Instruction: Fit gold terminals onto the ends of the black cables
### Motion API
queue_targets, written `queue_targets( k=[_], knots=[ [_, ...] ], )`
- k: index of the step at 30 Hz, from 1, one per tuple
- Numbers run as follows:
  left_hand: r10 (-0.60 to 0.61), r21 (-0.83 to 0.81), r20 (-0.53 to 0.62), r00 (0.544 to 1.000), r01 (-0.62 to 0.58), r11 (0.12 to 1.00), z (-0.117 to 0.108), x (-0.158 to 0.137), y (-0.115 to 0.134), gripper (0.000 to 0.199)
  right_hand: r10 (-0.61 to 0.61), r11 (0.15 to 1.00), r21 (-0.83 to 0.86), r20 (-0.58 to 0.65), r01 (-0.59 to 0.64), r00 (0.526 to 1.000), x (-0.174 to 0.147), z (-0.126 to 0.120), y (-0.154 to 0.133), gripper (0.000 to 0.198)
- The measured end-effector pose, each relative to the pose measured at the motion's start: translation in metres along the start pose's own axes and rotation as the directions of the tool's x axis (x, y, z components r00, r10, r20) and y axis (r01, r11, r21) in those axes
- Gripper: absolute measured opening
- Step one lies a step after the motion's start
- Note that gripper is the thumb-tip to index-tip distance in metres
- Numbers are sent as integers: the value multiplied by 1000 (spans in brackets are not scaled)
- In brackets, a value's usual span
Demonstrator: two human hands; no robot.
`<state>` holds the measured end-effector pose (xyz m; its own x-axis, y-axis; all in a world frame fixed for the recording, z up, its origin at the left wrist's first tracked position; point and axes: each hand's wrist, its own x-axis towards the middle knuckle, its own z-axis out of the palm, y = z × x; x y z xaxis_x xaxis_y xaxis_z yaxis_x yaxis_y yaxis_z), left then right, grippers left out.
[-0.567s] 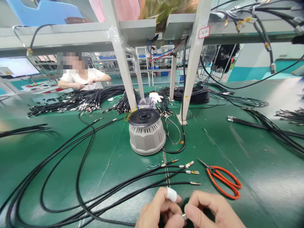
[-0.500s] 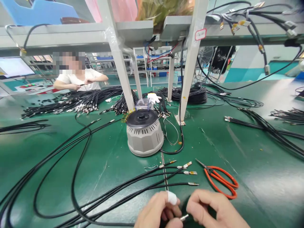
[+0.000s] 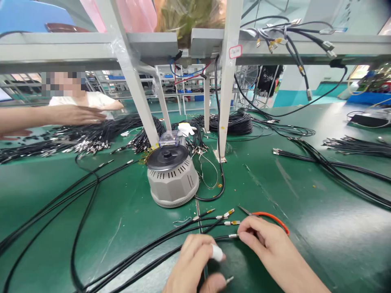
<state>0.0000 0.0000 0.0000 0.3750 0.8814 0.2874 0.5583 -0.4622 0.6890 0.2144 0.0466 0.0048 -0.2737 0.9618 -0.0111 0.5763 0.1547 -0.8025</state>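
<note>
My left hand [image 3: 195,264], with white tape round one finger, is curled at the bottom of the head view. A small metal cable tip [image 3: 229,279] pokes out past its thumb; the rest of that cable is hidden by the hand. Further up, my right hand [image 3: 262,244] pinches the end of a black cable [image 3: 214,238] just past its silver ferrule [image 3: 233,236]. Other cable ends with metal ferrules and amber tape [image 3: 229,213] lie beside my right fingertips. Scissors with red-orange handles [image 3: 273,217] lie behind the right hand, which partly covers them.
A round grey machine with a black disc top [image 3: 172,179] stands ahead. Shelf posts [image 3: 226,101] rise from the green table [image 3: 244,183]. Black cable bundles [image 3: 336,167] lie at right and far left. Another person's arm [image 3: 45,118] reaches in from the left.
My right hand has moved up and away from the left, onto a lying cable's end. The camera view has shifted right. Another person's arm has entered at left.
</note>
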Motion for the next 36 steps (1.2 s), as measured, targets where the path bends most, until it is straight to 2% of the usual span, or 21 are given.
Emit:
queue_targets(
  k=[2, 4, 7, 10, 12, 14, 17, 20, 22, 24, 25, 27, 29, 30, 32, 34, 36],
  knots=[
    [37, 52, -59, 998, -34, 998, -3, 12, 6, 21, 93, 972, 209, 77, -107, 993, -2, -6, -7, 17],
    [26, 49, -71, 997, -23, 999, 1, 23, 11, 25, 106, 906, 395, 137, -153, 985, -4, -7, -9, 19],
    [-133, -89, 52, 990, 137, 987, 12, 36, 15, 29, 72, 822, 549, 165, -152, 984, -5, -3, -3, 26],
    [-298, -203, 146, 943, 324, 924, 18, 38, 13, 23, 121, 830, 532, 126, -170, 985, -5, 3, 4, 28],
    [-366, -262, 178, 913, 403, 877, 18, 33, 9, 20, 166, 831, 518, 115, -202, 979, -6, 5, 8, 27],
    [-375, -330, 181, 909, 416, 848, 18, 26, 5, 23, 195, 815, 528, 134, -237, 972, -6, 7, 8, 26],
    [-366, -410, 117, 923, 381, 829, 17, 21, 3, 30, 221, 791, 537, 194, -292, 956, -5, 8, 4, 25],
    [-407, -430, 95, 909, 406, 806, 17, 21, 7, 23, 227, 754, 554, 283, -352, 932, -5, 9, -2, 26],
    [-429, -456, 90, 899, 421, 784, 16, 22, 10, 16, 207, 762, 541, 316, -355, 926, -5, 9, -5, 28],
    [-448, -527, 105, 888, 431, 732, 14, 23, 11, 17, 179, 839, 466, 254, -283, 950, -7, 5, -1, 32],
    [-460, -565, 113, 881, 437, 699, 13, 22, 11, 19, 170, 897, 380, 175, -226, 970, -9, 1, 4, 33],
    [-472, -637, 139, 870, 444, 630, 10, 22, 10, 26, 104, 989, 113, -39, -99, 994, -10, -12, 21, 32],
    [-483, -691, 173, 858, 455, 561, 6, 21, 9, 31, -10, 984, -175, -173, -20, 985, -9, -29, 44, 24],
    [-488, -709, 199, 850, 469, 527, 5, 20, 9, 33, -51, 963, -270, -168, 4, 984, -8, -38, 56, 21],
    [-490, -718, 247, 836, 498, 486, 1, 19, 9, 35, -69, 934, -356, -99, 29, 993, -4, -53, 75, 18],
    [-459, -690, 253, 852, 491, 531, -1, 18, 10, 32, -55, 917, -396, -17, 43, 998, -1, -63, 85, 24],
    [-394, -633, 231, 890, 445, 633, -2, 17, 10, 25, -60, 893, -445, 36, 70, 998, 2, -69, 86, 35]
  ],
)
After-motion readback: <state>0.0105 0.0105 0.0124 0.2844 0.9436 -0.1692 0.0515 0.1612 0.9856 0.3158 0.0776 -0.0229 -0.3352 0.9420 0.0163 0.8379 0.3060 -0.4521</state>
